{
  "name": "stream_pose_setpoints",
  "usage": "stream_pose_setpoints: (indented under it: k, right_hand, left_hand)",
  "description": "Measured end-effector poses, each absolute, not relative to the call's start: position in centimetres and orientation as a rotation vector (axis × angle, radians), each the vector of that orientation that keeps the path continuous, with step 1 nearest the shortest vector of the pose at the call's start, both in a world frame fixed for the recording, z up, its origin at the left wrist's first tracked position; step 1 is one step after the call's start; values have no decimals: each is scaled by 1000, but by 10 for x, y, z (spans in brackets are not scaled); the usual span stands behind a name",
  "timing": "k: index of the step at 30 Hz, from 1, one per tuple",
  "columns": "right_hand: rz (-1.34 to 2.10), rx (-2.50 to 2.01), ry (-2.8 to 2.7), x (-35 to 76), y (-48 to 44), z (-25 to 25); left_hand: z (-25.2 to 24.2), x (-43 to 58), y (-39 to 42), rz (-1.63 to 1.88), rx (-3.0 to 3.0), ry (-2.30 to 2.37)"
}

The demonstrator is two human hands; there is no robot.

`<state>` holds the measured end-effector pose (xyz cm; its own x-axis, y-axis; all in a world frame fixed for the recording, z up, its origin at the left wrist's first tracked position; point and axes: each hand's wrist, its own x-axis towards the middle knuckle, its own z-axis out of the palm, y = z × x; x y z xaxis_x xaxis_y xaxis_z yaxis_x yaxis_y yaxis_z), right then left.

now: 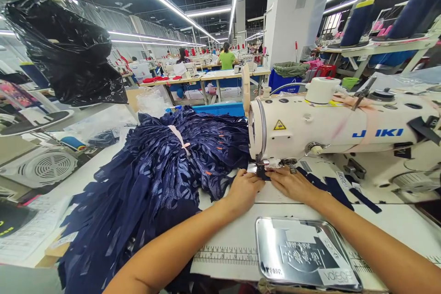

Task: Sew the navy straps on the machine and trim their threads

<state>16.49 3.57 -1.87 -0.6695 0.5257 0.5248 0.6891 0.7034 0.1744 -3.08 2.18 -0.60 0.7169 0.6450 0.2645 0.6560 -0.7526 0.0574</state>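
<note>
Currently, both hands are meeting at the needle area of the sewing machine, at 12 o'clock from the person. The left hand is resting knuckles-up on the table with its fingers curled toward the small navy piece. Its fingertips are hidden, so whether it is pinching the piece cannot be told. The right hand is lying flat and open, fingers extended, with the fingertips touching the same piece from the 3 o'clock side. The piece is sitting directly under the presser foot, between the two hands. A pile of navy lace fabric is spreading across the table from 9 to 11 o'clock, touching the left wrist. Navy strips are lying at 2 o'clock beside the right forearm. A metal plate is lying at 6 o'clock, between the forearms.
</note>
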Motion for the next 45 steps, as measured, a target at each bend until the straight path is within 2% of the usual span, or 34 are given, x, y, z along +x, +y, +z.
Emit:
stream_pose_setpoints:
  k: [14,20,39,45]
  right_hand:
    - [-168,-893,-2409,163,32,-30]
    - [-336,-872,-2490,163,29,-25]
    - [-378,-924,-2475,160,29,-25]
    - [-270,-1023,-2438,165,35,-31]
  left_hand:
    - [-3,-38,23,-364,-2885,-1169]
    - [-2,-41,21,-299,-2872,-1126]
    - [4,-46,30,-224,-2838,-1047]
    - [6,-49,43,-239,-2885,-1056]
